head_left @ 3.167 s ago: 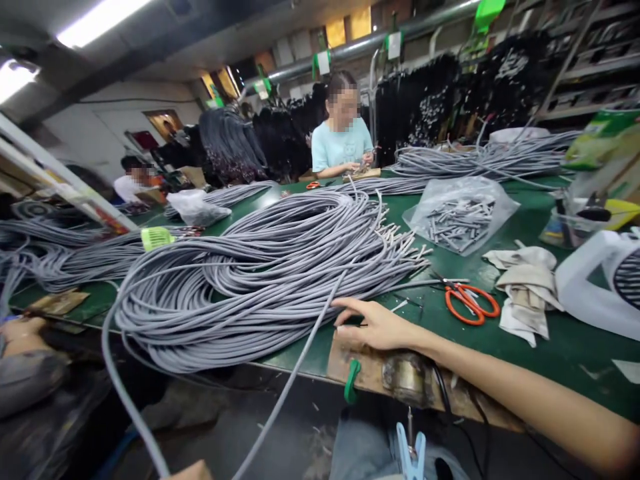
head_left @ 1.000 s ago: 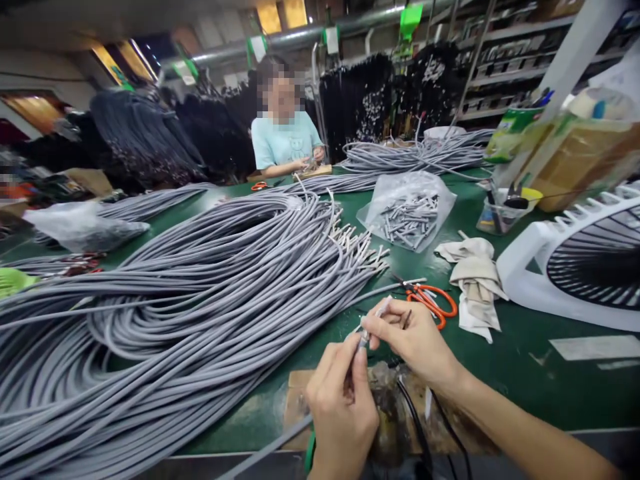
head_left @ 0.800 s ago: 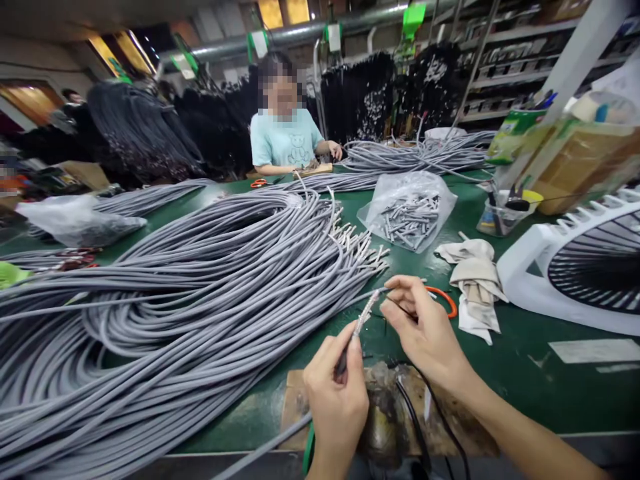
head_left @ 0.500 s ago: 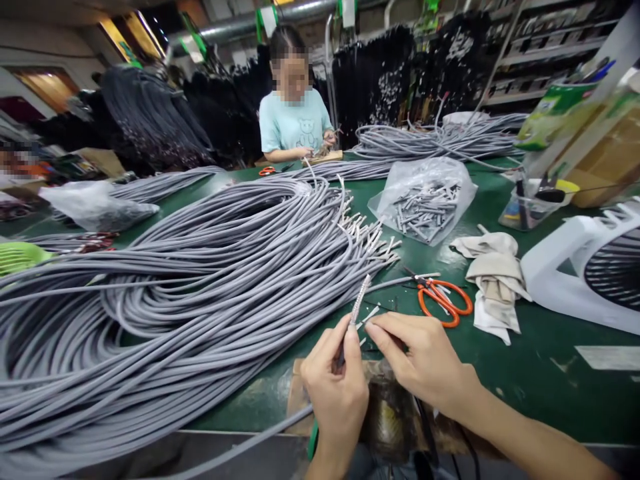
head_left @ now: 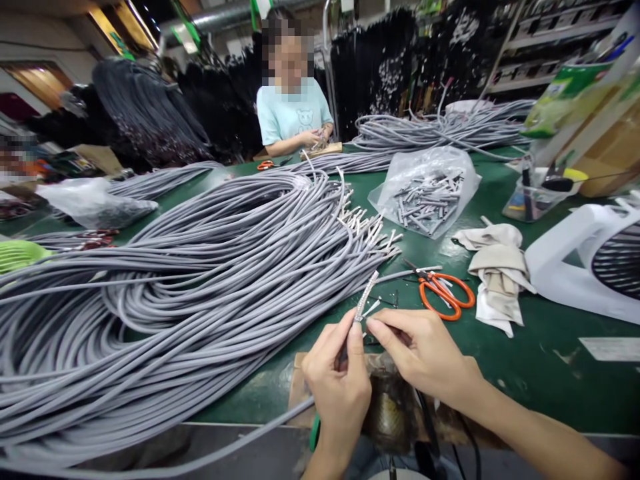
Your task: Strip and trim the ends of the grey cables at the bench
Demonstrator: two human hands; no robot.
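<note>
My left hand (head_left: 337,377) grips a grey cable (head_left: 280,421) between thumb and forefinger, just below its stripped end (head_left: 367,295), which shows silvery braid and points up, tilted a little right. Close beside it, my right hand (head_left: 433,353) has thumb and fingertips drawn narrow; I cannot tell whether something thin is pinched there. The cable's length runs from under my left hand toward the lower left. Below my hands are a brown board (head_left: 299,393) and a rounded metal piece (head_left: 387,413).

To my left, a big coil of grey cables (head_left: 225,283) spreads over the green table (head_left: 540,387). On my right lie orange-handled scissors (head_left: 447,299), then a crumpled cloth (head_left: 500,267) and a white fan (head_left: 565,257). Beyond the scissors, a clear bag (head_left: 393,177) holds short grey pieces (head_left: 430,200). Across the table, a co-worker (head_left: 295,117) in light blue has both hands together.
</note>
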